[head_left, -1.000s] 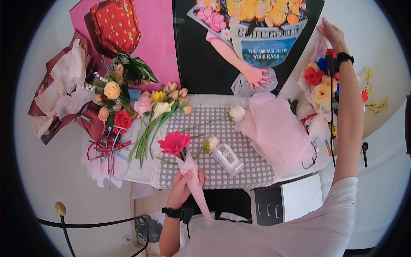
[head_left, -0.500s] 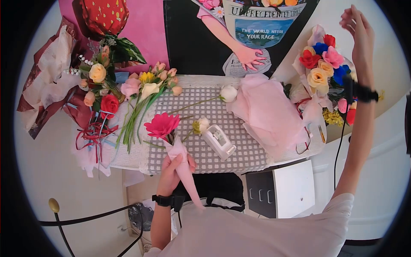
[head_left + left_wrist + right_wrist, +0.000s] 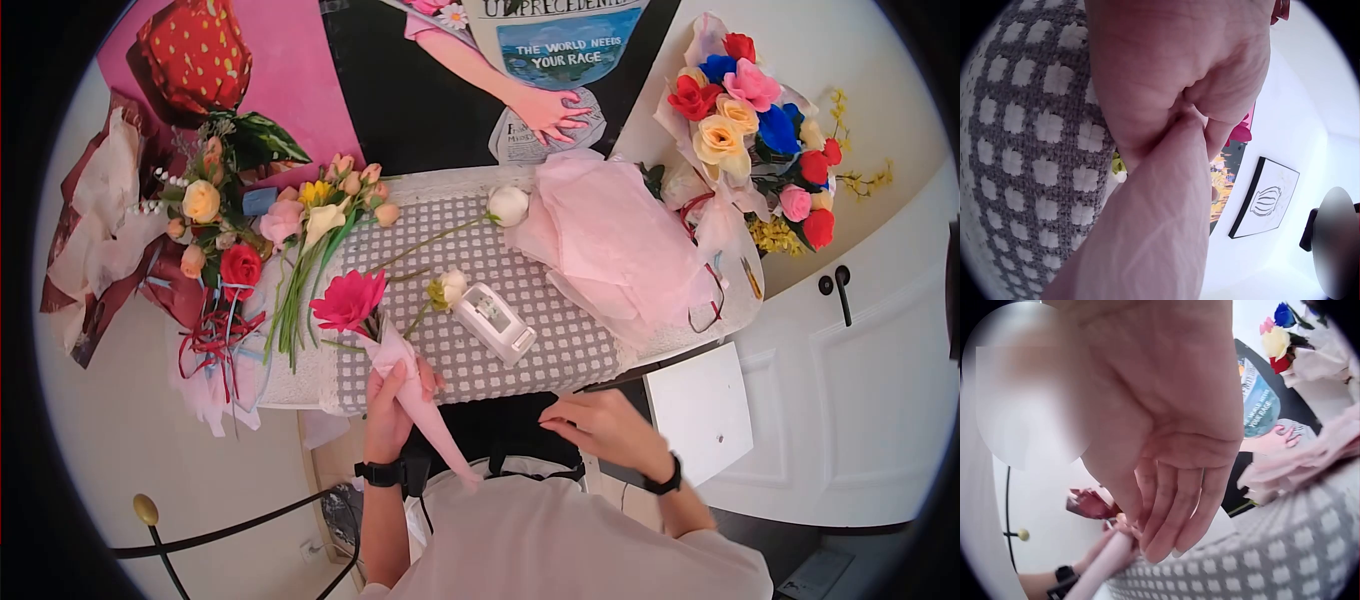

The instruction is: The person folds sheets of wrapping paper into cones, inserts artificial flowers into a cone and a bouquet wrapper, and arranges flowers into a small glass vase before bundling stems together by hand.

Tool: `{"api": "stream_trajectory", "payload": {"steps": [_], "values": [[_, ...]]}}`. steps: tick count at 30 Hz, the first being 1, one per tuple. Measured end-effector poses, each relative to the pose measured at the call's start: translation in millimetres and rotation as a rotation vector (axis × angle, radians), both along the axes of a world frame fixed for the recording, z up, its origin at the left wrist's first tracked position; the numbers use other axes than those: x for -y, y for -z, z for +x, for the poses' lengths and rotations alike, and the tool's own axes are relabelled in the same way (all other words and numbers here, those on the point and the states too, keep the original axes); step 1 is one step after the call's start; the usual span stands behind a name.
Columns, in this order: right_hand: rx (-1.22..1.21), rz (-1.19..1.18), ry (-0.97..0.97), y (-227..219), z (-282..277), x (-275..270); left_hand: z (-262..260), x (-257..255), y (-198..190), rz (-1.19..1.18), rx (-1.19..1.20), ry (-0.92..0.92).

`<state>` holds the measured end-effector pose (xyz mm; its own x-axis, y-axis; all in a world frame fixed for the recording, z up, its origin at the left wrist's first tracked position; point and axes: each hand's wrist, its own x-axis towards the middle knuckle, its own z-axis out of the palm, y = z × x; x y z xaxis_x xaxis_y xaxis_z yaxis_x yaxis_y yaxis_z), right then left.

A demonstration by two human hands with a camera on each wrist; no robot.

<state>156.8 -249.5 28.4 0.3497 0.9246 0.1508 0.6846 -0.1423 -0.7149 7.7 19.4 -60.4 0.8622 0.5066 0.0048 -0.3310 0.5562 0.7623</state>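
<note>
My left hand [image 3: 385, 410] grips a narrow cone of pink wrapping paper [image 3: 425, 412] at the table's front edge. A magenta flower [image 3: 349, 301] sticks out of the cone's top. In the left wrist view the curled fingers close round the paper cone [image 3: 1147, 219]. My right hand [image 3: 605, 428] hovers before the table edge, to the right of the cone. Its fingers look loosely bent in the right wrist view, with nothing between them. On the checked cloth [image 3: 580, 355] lie a white tape dispenser [image 3: 493, 322], a small white flower [image 3: 453, 288] and a long-stemmed white flower [image 3: 508, 206].
Pink wrapping sheets [image 3: 610, 235] are piled at the table's right. Behind them stands a colourful bouquet [image 3: 750, 120]. Loose tulips [image 3: 345, 200] and a wrapped bouquet [image 3: 205, 225] lie at the left. A white cabinet [image 3: 700, 410] stands below on the right.
My right hand has come down from high on the right, beside the colourful bouquet, to the table's front edge. My left hand keeps its hold on the wrapped flower. The head view has shifted.
</note>
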Motion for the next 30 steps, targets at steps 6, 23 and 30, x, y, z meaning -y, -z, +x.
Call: {"api": "stream_trajectory", "payload": {"steps": [6,23,30], "values": [[-0.161,0.215,0.302,12.5,-6.8,-4.0,0.7,2.8,-5.6,-0.007,-0.017,-0.021],[0.535,-0.327,0.358,40.0,209.8,-22.3,2.9,-0.6,-2.2,-0.025,0.020,-0.029],[0.466,-0.316,0.246,33.1,159.8,-26.6,-0.2,-5.5,-0.8,-0.056,-0.022,0.044]]}}
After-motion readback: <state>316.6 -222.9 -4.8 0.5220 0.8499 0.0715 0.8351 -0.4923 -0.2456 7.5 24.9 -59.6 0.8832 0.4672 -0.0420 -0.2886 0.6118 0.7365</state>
